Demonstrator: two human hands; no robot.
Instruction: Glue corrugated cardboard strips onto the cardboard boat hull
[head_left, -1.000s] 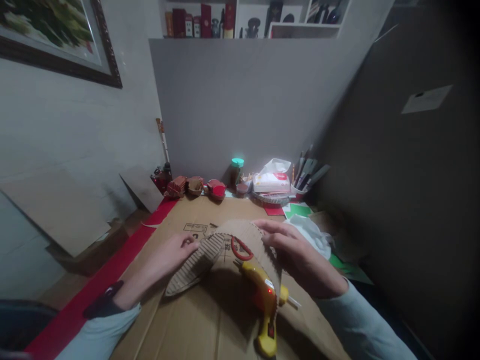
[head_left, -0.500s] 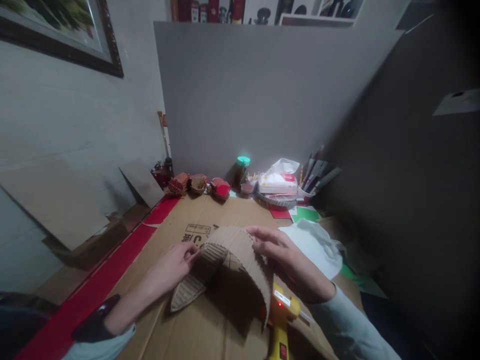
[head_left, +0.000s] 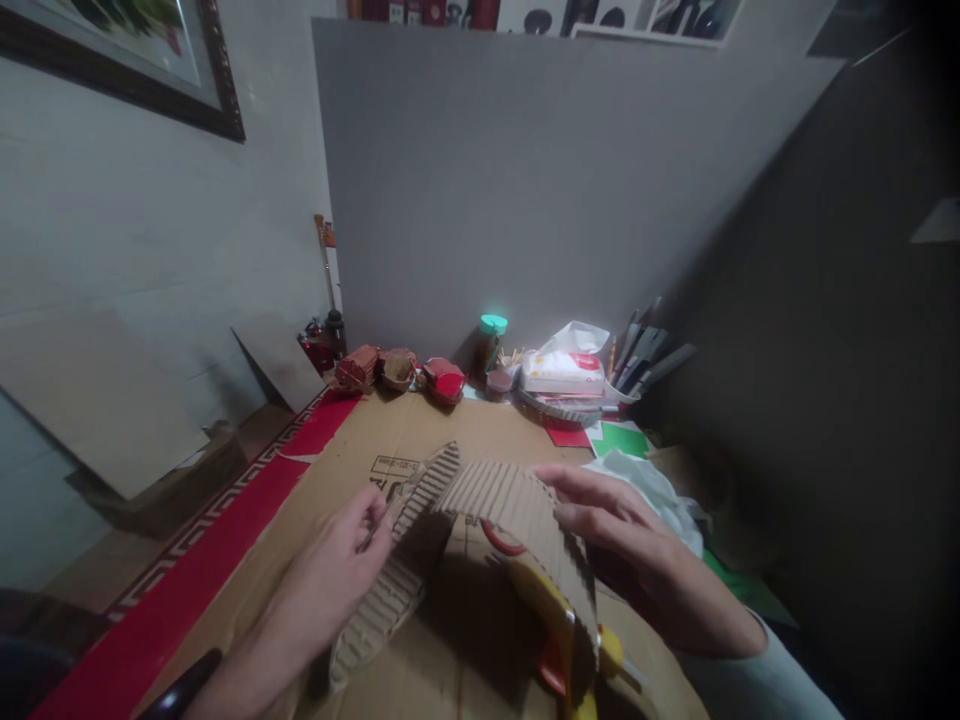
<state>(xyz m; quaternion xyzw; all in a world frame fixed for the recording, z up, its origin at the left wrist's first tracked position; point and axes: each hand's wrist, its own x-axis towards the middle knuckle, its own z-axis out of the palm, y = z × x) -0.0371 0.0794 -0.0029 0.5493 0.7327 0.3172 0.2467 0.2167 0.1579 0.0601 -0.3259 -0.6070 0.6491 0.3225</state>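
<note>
My left hand [head_left: 352, 550] pinches a narrow, pointed strip of corrugated cardboard [head_left: 424, 490], holding it slanted. My right hand [head_left: 630, 540] grips the outer side of a wider corrugated cardboard piece [head_left: 510, 490], bent into an arch with its ribs showing. The two pieces lie close, with their upper ends near each other; whether they touch I cannot tell. Beneath and behind the arch sits a yellow glue gun [head_left: 611, 650], partly covered. A red-orange curved loop [head_left: 501, 538] shows under the arch, its kind unclear.
A flattened cardboard sheet [head_left: 480, 425] covers the table. Along the back stand small red and brown cardboard pieces [head_left: 444, 380], a jar with a turquoise lid [head_left: 493, 328], a tissue pack [head_left: 562, 372] and a cup of pens [head_left: 637, 355]. White cloth-like material [head_left: 645, 490] lies at right.
The narrow strip and the arched piece, overlapping before, have drawn apart at the top. My right hand and the arch sit further right in view, covering more of the glue gun.
</note>
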